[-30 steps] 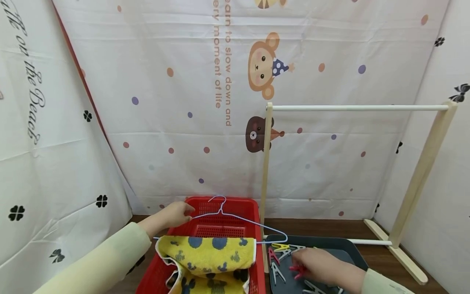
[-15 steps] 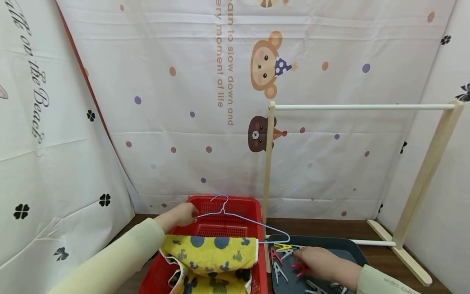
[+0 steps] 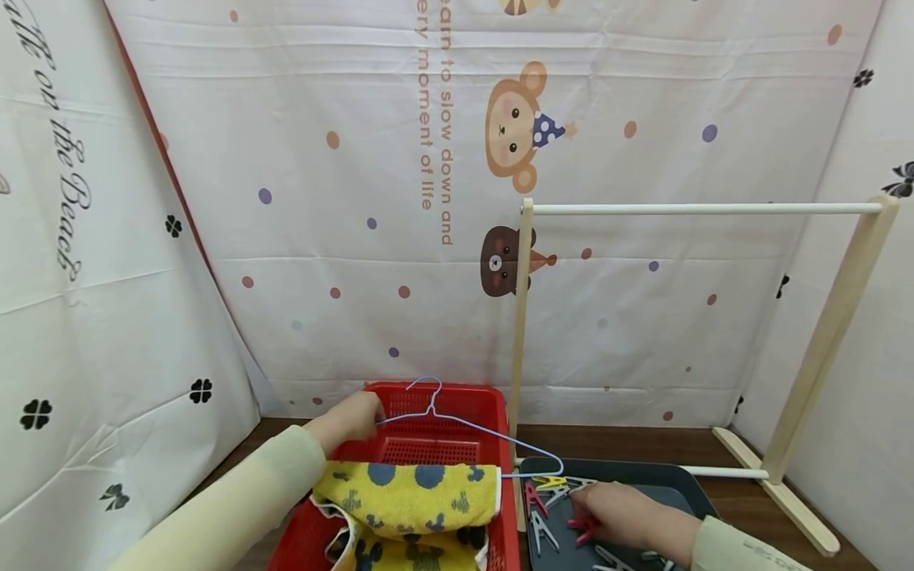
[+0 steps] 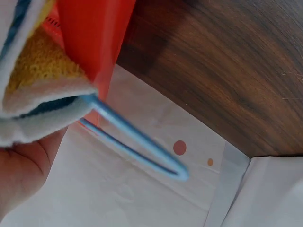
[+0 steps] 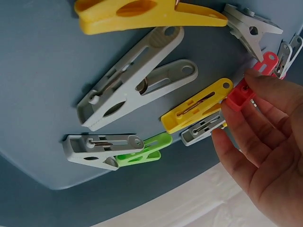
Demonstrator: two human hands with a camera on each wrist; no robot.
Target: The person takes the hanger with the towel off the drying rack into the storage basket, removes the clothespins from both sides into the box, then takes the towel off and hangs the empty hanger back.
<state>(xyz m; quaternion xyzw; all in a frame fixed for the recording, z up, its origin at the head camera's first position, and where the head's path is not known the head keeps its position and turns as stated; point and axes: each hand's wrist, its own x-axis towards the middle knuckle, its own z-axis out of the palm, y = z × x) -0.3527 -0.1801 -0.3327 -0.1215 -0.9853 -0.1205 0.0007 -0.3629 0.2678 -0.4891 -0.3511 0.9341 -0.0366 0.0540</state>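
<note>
While the left hand (image 3: pixel 350 418) is gripping the hanger (image 3: pixel 432 404) over the red basket (image 3: pixel 505 511), hook curling leftward, its long bar is running crosswise under the yellow towel (image 3: pixel 403 498). At the left wrist, its end is jutting out, fingertips hidden. At the other wrist, the right hand (image 5: pixel 267 142) is pinching a slanting red clothespin (image 5: pixel 240 97) between thumb and fingers over the tray (image 5: pixel 38 94).

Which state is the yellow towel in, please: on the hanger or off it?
On: the towel is draped over the bar of the hanger, whose corners stick out beyond its sides.
</note>
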